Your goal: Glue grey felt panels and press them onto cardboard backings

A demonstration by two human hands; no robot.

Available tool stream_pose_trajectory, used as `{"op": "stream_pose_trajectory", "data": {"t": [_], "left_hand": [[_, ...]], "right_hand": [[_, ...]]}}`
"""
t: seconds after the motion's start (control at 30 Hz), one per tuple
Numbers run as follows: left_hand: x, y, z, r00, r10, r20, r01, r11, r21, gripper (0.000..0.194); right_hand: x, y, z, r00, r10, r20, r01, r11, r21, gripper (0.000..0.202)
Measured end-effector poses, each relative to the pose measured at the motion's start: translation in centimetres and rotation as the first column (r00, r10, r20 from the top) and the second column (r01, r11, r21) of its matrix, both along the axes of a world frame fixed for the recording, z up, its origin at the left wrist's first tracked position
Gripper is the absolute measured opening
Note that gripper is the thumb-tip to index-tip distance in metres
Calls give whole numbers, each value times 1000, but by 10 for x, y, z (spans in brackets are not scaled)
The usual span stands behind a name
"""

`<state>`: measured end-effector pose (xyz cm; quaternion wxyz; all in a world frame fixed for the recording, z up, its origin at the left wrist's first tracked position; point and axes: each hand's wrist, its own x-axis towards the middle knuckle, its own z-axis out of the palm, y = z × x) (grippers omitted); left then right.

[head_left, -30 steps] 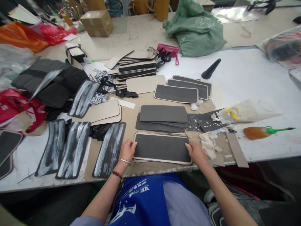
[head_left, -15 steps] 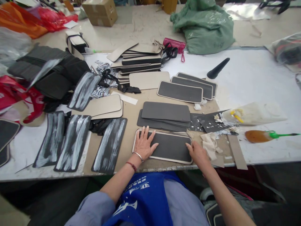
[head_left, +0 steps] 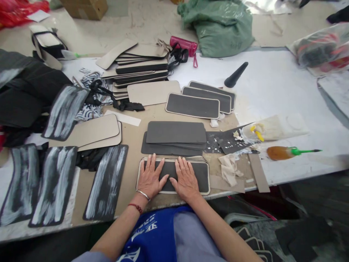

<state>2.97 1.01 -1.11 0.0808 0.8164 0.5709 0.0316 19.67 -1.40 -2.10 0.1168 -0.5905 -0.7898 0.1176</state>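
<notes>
Both palms lie flat on a stack of dark grey rectangular panels with pale rims [head_left: 203,177] at the table's front edge. My left hand [head_left: 151,178] covers the left part, fingers spread. Beside it, my right hand [head_left: 186,180] rests near the stack's middle, its fingers stretched out and the thumb pointing toward the left thumb. Neither hand grips anything. Just beyond them sits a pile of plain dark grey panels [head_left: 176,132]. Left of my hands lies a dark strip smeared with white [head_left: 106,182], which looks like glue.
Beige panels [head_left: 152,91] and rimmed grey panels [head_left: 192,105] lie farther back. At right are a bottle of amber liquid [head_left: 279,153], a bag with a yellow clip [head_left: 275,128] and crumpled beige scraps [head_left: 228,169]. A black cone-shaped tool [head_left: 236,75] and a green sack [head_left: 220,27] stand behind.
My right hand has moved left from the stack's right end onto its top, and now lies flat. My left hand stays on the left part. The whole view has shifted.
</notes>
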Motion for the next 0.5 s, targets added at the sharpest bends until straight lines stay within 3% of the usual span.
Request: {"op": "stream_pose_trajectory", "data": {"t": [0.23,0.4,0.5], "left_hand": [[2,1,2,1000,-16,-17,16,1000,-14,59],[2,2,0,1000,-9,-29,9,1000,4,60],[3,0,0,1000,6,-9,-6,1000,25,65]], "right_hand": [[60,-23,-6,991,-100,93,98,995,28,71],[96,-35,-8,954,-280,104,264,954,146,59],[106,-34,-4,948,-308,81,290,940,181,47]]}}
